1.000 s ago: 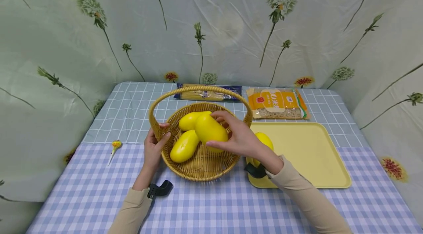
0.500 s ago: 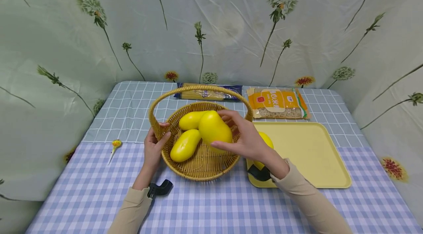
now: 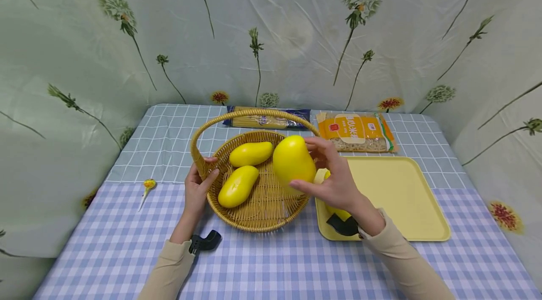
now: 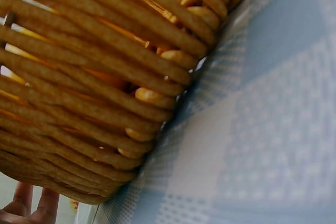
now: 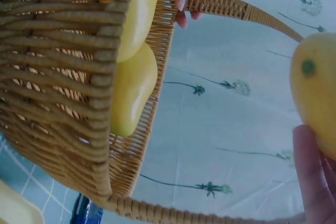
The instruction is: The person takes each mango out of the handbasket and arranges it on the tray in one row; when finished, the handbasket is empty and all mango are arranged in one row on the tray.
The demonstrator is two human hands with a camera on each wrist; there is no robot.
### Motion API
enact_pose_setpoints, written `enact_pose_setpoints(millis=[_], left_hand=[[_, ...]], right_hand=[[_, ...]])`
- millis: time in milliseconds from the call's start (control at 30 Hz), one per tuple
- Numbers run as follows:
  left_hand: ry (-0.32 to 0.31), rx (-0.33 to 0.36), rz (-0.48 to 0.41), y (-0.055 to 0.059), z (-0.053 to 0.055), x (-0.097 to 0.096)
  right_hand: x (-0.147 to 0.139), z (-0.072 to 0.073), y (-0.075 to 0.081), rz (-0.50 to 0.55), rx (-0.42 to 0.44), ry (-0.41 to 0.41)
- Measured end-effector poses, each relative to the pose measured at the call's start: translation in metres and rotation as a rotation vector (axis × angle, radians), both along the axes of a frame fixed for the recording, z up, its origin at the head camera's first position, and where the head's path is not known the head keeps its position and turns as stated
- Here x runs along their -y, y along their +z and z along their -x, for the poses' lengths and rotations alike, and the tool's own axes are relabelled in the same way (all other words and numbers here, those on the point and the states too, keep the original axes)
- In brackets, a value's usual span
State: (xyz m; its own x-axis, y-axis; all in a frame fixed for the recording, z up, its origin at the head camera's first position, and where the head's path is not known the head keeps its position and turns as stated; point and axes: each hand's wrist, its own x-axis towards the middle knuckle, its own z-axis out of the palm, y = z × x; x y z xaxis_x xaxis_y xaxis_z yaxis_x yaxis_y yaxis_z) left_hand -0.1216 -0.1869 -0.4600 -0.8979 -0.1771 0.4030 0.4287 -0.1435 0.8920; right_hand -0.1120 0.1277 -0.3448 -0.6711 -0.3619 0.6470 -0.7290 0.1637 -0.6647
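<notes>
My right hand (image 3: 334, 175) grips a yellow mango (image 3: 293, 161) above the right side of a wicker basket (image 3: 258, 222). In the right wrist view the held mango (image 5: 320, 87) shows a dark spot at one end. Two more mangoes lie in the basket, one toward the back (image 3: 251, 154) and one in front of it (image 3: 238, 187). At the basket's left side my left hand (image 3: 198, 192) holds the rim by the foot of the arched handle. A further yellow mango (image 3: 338, 210) sits on the yellow tray (image 3: 398, 196), partly hidden behind my right hand.
Behind the basket lies a pack of spaghetti (image 3: 267, 121), partly crossed by the handle. An orange bag of dry food (image 3: 355, 133) lies behind the tray. A lollipop (image 3: 147, 189) is on the checked cloth at left. A patterned curtain hangs behind the table.
The right hand has carried its mango rightward, from over the middle of the basket to its right rim. My left hand and the basket have stayed put.
</notes>
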Motion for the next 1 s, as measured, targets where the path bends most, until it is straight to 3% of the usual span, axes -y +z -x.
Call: enact_pose_setpoints(millis=[367,600,800,1000], left_hand=[[0.002,-0.002,0.002,0.0,0.0,0.0],[0.005,0.002,-0.001,0.0,0.0,0.0],[-0.001,-0.008,0.001,0.0,0.0,0.0],[0.003,-0.006,0.006,-0.001,0.001,0.001]], right_hand=[[-0.021,-0.002,-0.001,0.135,-0.043,-0.095],[-0.037,-0.003,-0.005,0.254,0.024,-0.145],[-0.055,-0.002,-0.012,0.297,0.071,-0.201],[-0.073,0.001,-0.022,0.296,0.145,-0.31]])
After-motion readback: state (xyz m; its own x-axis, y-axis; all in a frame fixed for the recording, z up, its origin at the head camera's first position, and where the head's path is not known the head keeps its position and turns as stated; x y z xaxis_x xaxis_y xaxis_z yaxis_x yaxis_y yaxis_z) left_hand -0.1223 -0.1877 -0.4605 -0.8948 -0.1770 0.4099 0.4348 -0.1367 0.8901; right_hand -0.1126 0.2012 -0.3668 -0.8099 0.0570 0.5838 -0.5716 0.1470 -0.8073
